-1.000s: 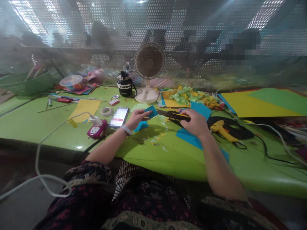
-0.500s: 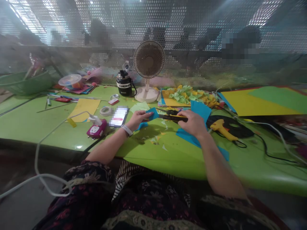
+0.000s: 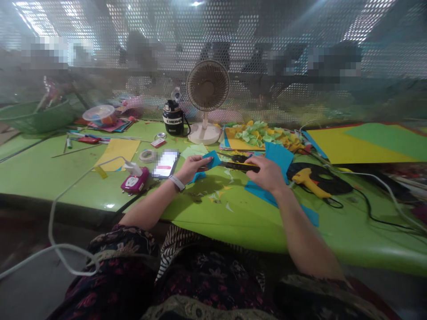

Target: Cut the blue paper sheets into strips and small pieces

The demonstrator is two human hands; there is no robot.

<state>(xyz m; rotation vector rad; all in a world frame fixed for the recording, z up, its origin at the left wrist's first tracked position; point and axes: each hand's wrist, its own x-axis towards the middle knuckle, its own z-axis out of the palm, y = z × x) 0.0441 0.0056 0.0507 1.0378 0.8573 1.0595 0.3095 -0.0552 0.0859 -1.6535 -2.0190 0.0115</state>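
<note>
Blue paper [image 3: 212,159] is pinched in the left hand [image 3: 192,169], its edge at the blades of black-and-yellow scissors [image 3: 239,166] clasped by the right hand [image 3: 267,174], in front of the fan [image 3: 207,85].

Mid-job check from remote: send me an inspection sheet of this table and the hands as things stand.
Surface: green tabletop, paper scraps scattered near the hands.
Job's things: small blue paper piece beside the black-and-yellow scissors; large blue sheet under the right hand.
Hands: left hand fingers pinch the piece; right hand holds the scissors.
Clutter: phone, tape roll, yellow glue gun, green-and-yellow paper pile.
Cables: white cable, black cable.
Surroundings: desk fan, perforated metal screen.
</note>
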